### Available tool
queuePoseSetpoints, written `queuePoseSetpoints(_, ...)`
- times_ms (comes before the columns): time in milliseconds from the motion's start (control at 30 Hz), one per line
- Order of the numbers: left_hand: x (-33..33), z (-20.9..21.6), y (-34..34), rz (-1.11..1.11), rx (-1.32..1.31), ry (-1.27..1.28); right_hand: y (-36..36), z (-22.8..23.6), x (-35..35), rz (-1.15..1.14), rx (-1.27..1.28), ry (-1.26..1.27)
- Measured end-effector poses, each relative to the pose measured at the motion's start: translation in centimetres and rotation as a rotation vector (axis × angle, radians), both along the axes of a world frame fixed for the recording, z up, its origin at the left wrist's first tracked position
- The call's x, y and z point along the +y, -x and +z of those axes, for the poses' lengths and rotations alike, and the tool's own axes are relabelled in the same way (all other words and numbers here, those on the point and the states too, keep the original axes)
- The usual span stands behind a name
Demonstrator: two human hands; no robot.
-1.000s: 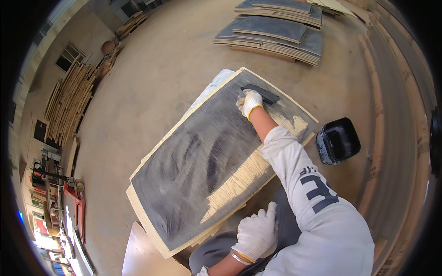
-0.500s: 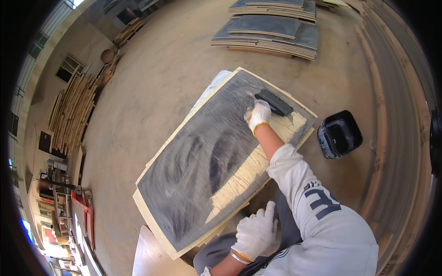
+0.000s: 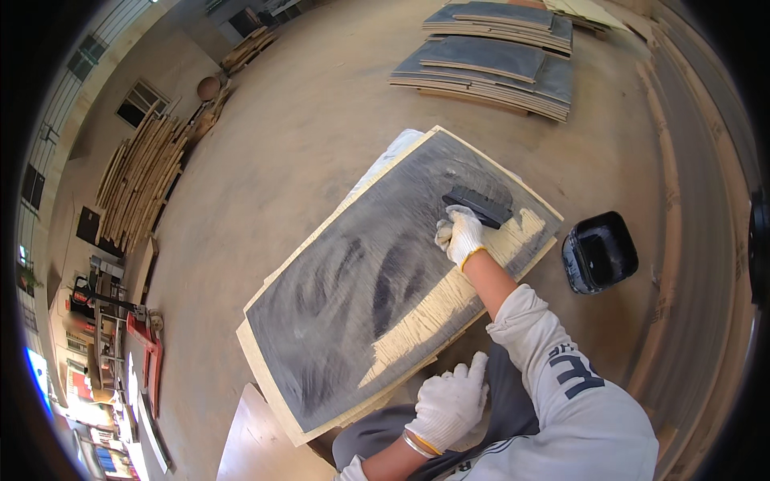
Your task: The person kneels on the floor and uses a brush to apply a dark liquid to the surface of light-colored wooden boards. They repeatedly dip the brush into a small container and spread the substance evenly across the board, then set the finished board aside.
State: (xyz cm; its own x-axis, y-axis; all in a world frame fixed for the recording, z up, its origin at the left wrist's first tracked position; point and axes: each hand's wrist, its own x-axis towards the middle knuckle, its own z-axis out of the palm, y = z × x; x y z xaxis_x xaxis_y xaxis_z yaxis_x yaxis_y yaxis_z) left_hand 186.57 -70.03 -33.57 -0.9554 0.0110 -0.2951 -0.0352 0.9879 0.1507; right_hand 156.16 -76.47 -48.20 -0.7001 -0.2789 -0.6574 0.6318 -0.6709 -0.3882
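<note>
The board point(image 3: 321, 313) has a streaky, mostly matt dark finish, while its bare strip point(image 3: 425, 319) shows pale, grainy wood. The bucket point(image 3: 573, 266) looks like glossy plastic and the tool point(image 3: 481, 208) like duller, matt plastic. The gloves point(image 3: 449, 405) are knit cloth, the sleeve point(image 3: 533, 329) smooth matt cloth, the floor point(image 3: 281, 160) dull and mottled, the poles point(image 3: 140, 183) rough wood

SLEEVE point(image 3: 539, 353) | large dark capital lettering point(image 3: 581, 378) | folded, only partly visible

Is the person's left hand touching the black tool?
Apart. The head view plainly shows part of the board between the left hand and the black tool.
</note>
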Motion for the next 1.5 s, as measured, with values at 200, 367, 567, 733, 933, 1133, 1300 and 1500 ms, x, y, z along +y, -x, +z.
queuePoseSetpoints(200, 1.7, 0.2, 1.5, -0.06, 0.03, -0.017, 13.8, -0.6, 0.9, 0.067, 0.169, 0.065)
queuePoseSetpoints(367, 0.3, 0.1, 0.8, -0.008, 0.043, 0.019, 7.9, -1.7, -2.6, 0.249, 0.027, 0.103)
queuePoseSetpoints(567, -0.8, 0.0, 1.5, 0.097, 0.043, 0.014, 16.9, 0.3, -2.1, 0.202, 0.206, 0.047)
queuePoseSetpoints(733, -1.9, -2.7, -0.3, 0.165, -0.101, -0.068, 12.7, -5.3, -3.4, 0.427, 0.153, 0.006)
queuePoseSetpoints(933, -0.7, -6.1, 0.2, 0.215, 0.08, -0.04, 19.1, -6.7, -3.4, 0.278, 0.231, -0.289)
queuePoseSetpoints(1133, -1.4, -6.9, 0.7, 0.285, 0.438, -0.184, -1.4, -5.1, 3.1, 0.76, 0.433, -0.285)
queuePoseSetpoints(1300, -1.6, -8.1, 2.6, 0.381, 0.563, -0.276, -7.3, 1.3, 10.6, 0.868, 0.278, -0.514)
queuePoseSetpoints(1500, -1.5, -2.9, 1.3, 0.167, 0.103, -0.176, 5.4, 3.4, 17.5, 1.092, 0.488, -0.55)
